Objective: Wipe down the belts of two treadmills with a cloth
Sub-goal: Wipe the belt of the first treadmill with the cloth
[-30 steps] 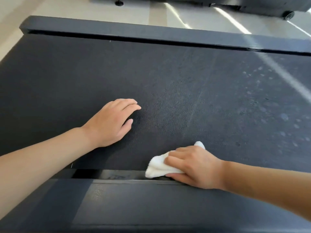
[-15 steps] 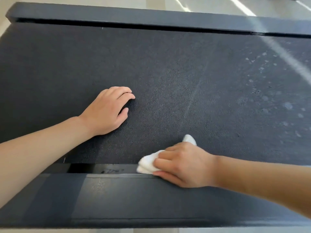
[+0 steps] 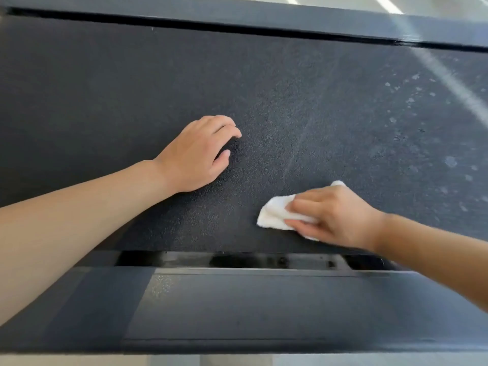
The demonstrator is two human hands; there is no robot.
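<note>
Here, right hand (image 3: 335, 217) lower right of frame, closed over white cloth (image 3: 274, 213) pressed to dark belt (image 3: 132, 88); left hand (image 3: 195, 154) mid-frame, empty, fingers loosely curled, resting on belt.

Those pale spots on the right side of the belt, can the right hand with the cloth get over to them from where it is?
Probably yes. The right hand presses the cloth on the belt, and the pale spots lie beyond it over bare belt, with nothing between.

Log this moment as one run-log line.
right hand: pressing white cloth on belt near edge | left hand: flat on belt, empty | pale spots at right: unwiped
</note>
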